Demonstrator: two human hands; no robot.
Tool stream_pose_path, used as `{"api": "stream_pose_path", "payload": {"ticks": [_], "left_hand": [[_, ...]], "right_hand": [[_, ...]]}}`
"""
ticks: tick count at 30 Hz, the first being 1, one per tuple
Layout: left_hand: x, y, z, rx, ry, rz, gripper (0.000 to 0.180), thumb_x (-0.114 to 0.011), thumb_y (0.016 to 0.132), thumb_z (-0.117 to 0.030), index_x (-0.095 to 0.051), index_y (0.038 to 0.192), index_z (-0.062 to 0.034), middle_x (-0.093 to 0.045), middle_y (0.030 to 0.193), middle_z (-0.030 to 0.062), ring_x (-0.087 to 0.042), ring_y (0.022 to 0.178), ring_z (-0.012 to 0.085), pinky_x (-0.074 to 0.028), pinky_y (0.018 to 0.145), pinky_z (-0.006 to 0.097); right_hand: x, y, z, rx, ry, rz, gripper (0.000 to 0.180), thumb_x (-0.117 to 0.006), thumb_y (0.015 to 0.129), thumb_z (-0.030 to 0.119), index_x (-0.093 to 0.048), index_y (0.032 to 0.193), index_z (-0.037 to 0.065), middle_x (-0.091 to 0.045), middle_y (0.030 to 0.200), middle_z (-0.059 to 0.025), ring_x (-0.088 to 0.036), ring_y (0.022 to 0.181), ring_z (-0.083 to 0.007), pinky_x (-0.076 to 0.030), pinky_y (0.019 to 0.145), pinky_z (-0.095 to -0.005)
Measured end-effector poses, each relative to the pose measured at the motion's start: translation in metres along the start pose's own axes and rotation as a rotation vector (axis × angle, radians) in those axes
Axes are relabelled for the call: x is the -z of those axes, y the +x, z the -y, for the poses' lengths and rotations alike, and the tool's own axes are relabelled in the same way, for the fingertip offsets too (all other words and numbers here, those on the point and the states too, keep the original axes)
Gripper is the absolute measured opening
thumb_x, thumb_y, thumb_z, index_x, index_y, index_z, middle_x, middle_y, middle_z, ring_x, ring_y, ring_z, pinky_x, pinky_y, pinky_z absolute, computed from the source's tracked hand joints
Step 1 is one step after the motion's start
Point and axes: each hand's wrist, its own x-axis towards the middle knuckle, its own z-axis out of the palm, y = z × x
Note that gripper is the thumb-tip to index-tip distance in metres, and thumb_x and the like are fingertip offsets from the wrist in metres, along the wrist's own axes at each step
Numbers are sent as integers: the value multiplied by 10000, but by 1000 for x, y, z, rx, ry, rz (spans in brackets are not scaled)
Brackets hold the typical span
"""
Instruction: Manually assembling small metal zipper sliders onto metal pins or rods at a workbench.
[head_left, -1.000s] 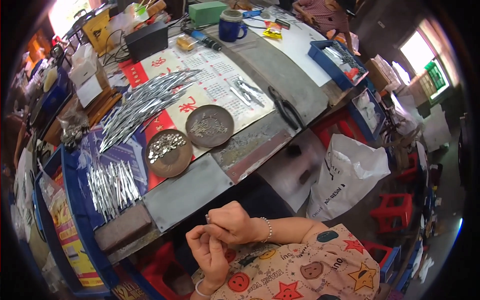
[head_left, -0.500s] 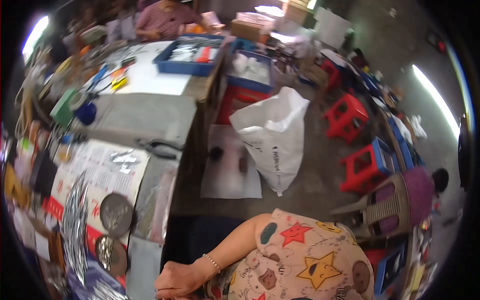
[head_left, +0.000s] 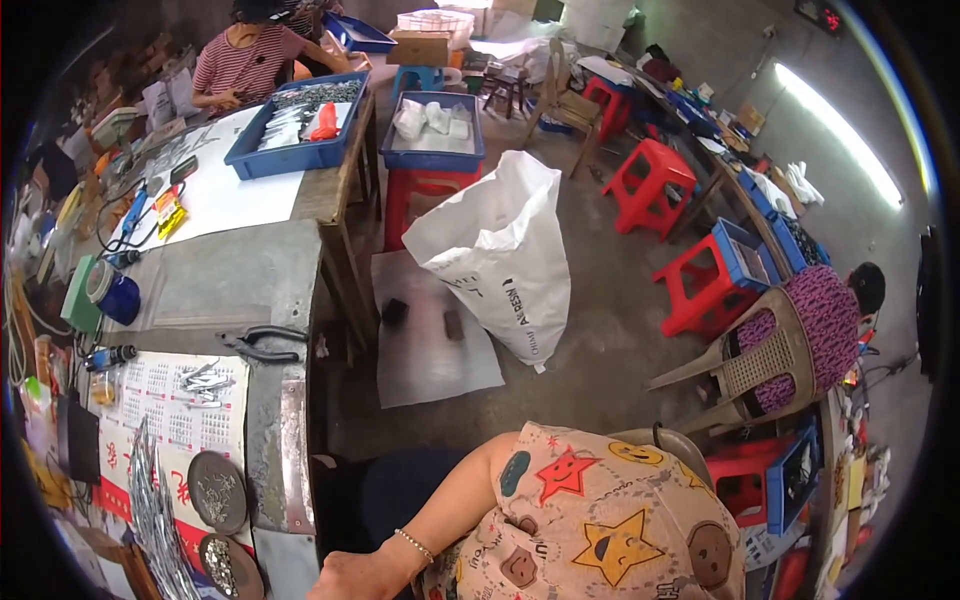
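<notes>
My right hand [head_left: 348, 577] rests low at the near edge of the workbench [head_left: 215, 270], cut off by the picture's lower border. Its back and a bent knuckle show, but the fingertips are out of sight, so what they hold, if anything, is hidden. A beaded bracelet [head_left: 412, 543] circles the wrist. Left of the hand stand a round dish [head_left: 205, 480] with small metal bits and a second dish [head_left: 250, 575] holding shiny pieces. Beyond them lies a bundle of long silvery strips [head_left: 155, 510] on a printed calendar sheet [head_left: 235, 390]. My left hand is not visible.
Dark-handled pliers [head_left: 270, 343] and a blue jar [head_left: 118, 295] sit farther up the bench. A blue tray [head_left: 290, 160] stands at its far end, near a person in stripes [head_left: 245, 70]. A white sack [head_left: 510, 270], red stools [head_left: 650, 185] and a seated person [head_left: 825, 320] occupy the right.
The view has swung, so the far room shows more and the bench things sit lower and farther left. My right hand has sunk further past the lower border, its fingers now cut off.
</notes>
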Motion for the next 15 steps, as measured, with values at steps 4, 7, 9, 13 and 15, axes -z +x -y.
{"api": "stream_pose_path", "payload": {"ticks": [4, 7, 9, 13, 15], "left_hand": [[-8, 3, 8, 38, -72, 102, 313, -534, 923, -204, -480, 1144, 11, -542, 1082, 140, -514, 980, 206, -399, 892, 318], [-17, 3, 17, 75, -130, 173, 306, -526, 916, -184, -468, 1151, 4, -532, 1088, 130, -513, 988, 200, -404, 885, 310], [-22, 3, 23, 102, -163, 207, 302, -520, 912, -170, -460, 1155, -1, -526, 1092, 123, -511, 993, 195, -407, 881, 305], [-29, 1, 29, 160, -217, 234, 300, -509, 903, -143, -444, 1164, -12, -513, 1100, 110, -509, 1003, 186, -413, 872, 295], [-24, -1, 31, 191, -214, 189, 301, -504, 898, -130, -436, 1168, -17, -506, 1103, 103, -508, 1008, 181, -416, 867, 290]], "right_hand": [[6, 6, -1, -162, 260, 81, 296, -549, 922, 320, -561, 767, 69, -610, 706, -80, -596, 556, -256, -433, 449, -362], [12, 7, 4, -144, 373, -17, 288, -583, 905, 349, -580, 917, 61, -625, 713, -92, -607, 574, -271, -456, 468, -348], [-1, 0, -7, -16, 339, -66, 329, -614, 888, 337, -551, 1076, 74, -638, 754, -86, -628, 614, -254, -482, 492, -319], [-23, -8, -25, 305, -106, -28, 345, -620, 879, 381, -571, 1073, 101, -629, 1079, -92, -668, 699, -277, -513, 543, -323], [-16, 1, -16, 123, 372, -91, 190, -536, 887, 196, -450, 838, 34, -476, 630, -119, -546, 568, -330, -420, 496, -359]]}}
